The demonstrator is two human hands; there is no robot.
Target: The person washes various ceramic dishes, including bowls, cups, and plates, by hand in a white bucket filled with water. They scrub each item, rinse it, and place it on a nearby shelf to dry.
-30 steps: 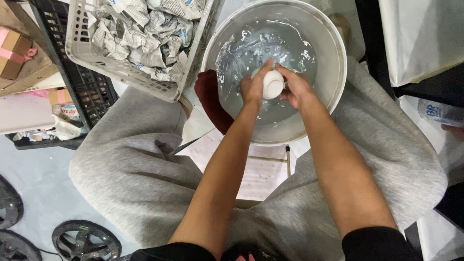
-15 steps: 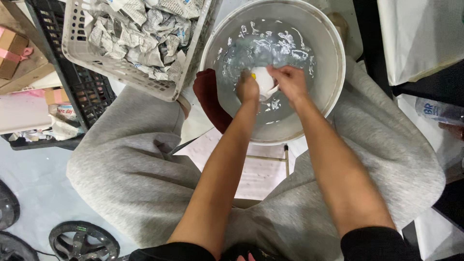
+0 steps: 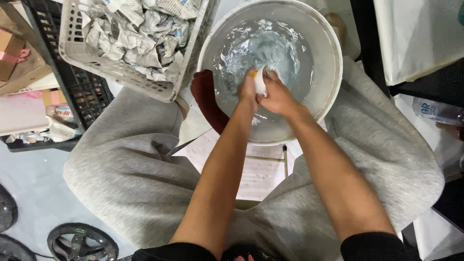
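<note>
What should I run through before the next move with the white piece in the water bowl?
1. Hold on the small white object: ok, left hand and right hand both close around it.
2. Object over the white bowl: ok, hands are inside the rim.
3. Water level: ok, well below the rim, surface rippling.
4. Bowl footing: cannot tell, its base is hidden between the grey-trousered knees.
5. Room on the left: not ok, the grey basket of crumpled newspaper wraps touches or overlaps the bowl's rim.
6. Object clean: cannot tell, the hands cover most of it.
</note>
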